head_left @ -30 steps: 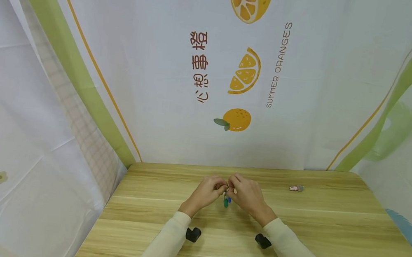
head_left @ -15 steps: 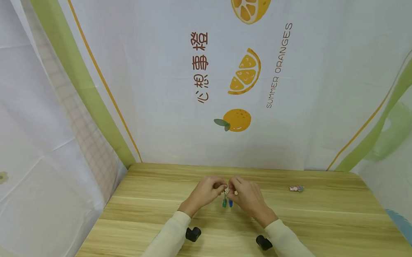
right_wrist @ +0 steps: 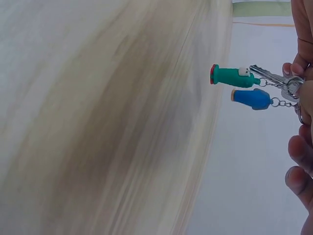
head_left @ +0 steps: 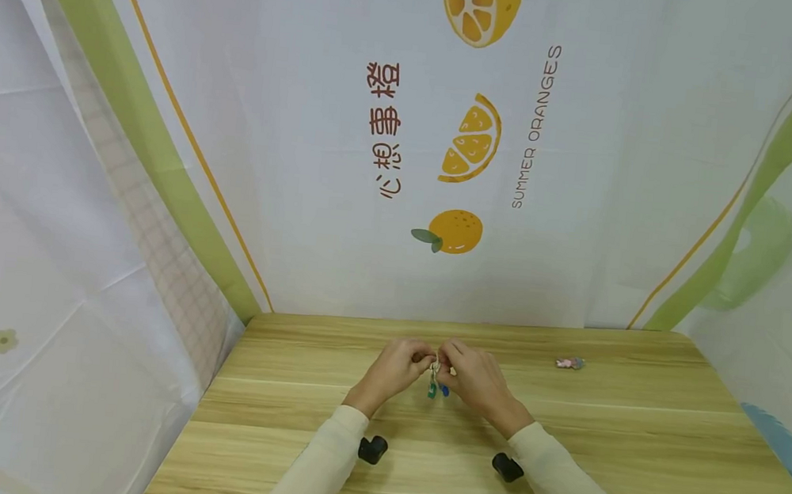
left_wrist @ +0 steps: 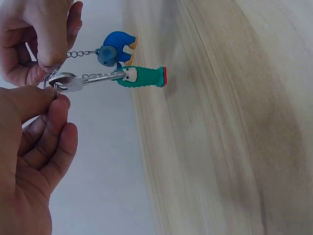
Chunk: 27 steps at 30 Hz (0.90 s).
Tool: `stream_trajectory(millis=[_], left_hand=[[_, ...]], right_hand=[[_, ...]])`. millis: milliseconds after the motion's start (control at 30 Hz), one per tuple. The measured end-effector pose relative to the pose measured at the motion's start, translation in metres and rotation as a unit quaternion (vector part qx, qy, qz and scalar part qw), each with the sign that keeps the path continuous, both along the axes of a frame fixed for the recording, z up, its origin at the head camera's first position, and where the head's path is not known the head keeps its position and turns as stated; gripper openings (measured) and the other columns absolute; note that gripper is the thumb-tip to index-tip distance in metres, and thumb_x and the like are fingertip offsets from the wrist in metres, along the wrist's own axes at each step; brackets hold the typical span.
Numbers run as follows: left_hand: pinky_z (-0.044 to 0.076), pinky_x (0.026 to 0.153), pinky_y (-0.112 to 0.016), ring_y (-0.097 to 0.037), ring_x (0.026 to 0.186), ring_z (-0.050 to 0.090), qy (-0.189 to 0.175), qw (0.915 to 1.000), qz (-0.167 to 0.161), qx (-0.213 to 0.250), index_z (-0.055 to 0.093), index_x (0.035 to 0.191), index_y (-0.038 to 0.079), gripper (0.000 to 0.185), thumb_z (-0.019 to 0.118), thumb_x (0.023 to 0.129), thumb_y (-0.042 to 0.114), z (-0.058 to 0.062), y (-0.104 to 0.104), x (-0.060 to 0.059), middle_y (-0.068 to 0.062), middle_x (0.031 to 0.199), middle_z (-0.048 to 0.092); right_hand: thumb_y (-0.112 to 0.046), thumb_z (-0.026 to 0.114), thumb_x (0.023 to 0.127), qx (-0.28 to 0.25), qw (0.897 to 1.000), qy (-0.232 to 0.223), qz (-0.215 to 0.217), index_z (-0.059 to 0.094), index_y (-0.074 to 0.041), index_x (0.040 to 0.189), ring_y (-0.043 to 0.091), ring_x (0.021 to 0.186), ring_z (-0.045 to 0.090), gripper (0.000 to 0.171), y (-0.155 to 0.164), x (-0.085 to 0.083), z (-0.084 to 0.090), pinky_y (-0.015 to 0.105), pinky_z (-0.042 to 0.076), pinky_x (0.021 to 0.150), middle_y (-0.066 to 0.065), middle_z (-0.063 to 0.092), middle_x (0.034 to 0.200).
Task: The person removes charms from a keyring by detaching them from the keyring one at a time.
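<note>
Left hand and right hand pinch metal rings, number hidden; below dangle one key, one green charm and one blue charm, the charms wider apart than a second ago; work apparently stays at the rings; one pinkish figure lies far right on the bench.

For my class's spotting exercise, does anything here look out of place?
No damage shows. Only the small pinkish figure looks slightly stray: it lies apart, at right on the table. The key, green charm and blue charm hang from metal rings pinched by the left hand and right hand.
</note>
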<state>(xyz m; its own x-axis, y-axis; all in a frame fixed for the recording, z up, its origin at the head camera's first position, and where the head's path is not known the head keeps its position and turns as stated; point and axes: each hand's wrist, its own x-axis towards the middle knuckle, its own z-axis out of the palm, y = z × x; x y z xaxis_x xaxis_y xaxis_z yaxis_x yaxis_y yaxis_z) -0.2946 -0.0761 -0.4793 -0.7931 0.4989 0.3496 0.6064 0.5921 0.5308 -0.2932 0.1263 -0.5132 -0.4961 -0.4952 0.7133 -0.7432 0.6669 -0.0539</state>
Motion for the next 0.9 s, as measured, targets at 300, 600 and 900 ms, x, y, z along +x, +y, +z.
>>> stream_trajectory(millis=[300,600,900], left_hand=[[0.057,0.071,-0.017,-0.012,0.081,0.071,0.022,0.9995,-0.003,-0.02,0.081,0.102,0.002,0.013,0.068,0.102,0.001,-0.0019,0.002,0.0003,-0.008,0.097,0.079],[0.054,0.07,-0.019,-0.005,0.078,0.063,-0.045,0.9987,0.001,0.025,0.079,0.108,0.006,0.013,0.066,0.106,0.011,-0.0043,-0.0016,0.0009,-0.005,0.097,0.076],[0.052,0.069,-0.019,-0.003,0.075,0.057,-0.031,0.999,-0.013,0.031,0.077,0.099,0.009,0.013,0.066,0.105,0.007,-0.0027,0.001,0.003,-0.003,0.092,0.074]], right_hand=[[0.003,0.074,0.082,0.002,0.999,-0.037,0.001,0.06,-0.014,0.087,-0.002,0.058,0.034,0.023,-0.0004,0.0018,0.0014,0.012,0.028,0.053,-0.006,0.056,0.08],[0.004,0.07,0.083,-0.003,0.999,-0.053,0.0,0.061,-0.012,0.087,-0.002,0.058,0.033,0.02,-0.0009,0.0014,0.0022,0.012,0.029,0.052,-0.004,0.056,0.077],[0.004,0.08,0.082,-0.005,0.999,-0.045,-0.004,0.062,-0.012,0.088,-0.004,0.061,0.03,0.025,-0.0024,0.0018,0.001,0.012,0.028,0.053,-0.006,0.055,0.078]])
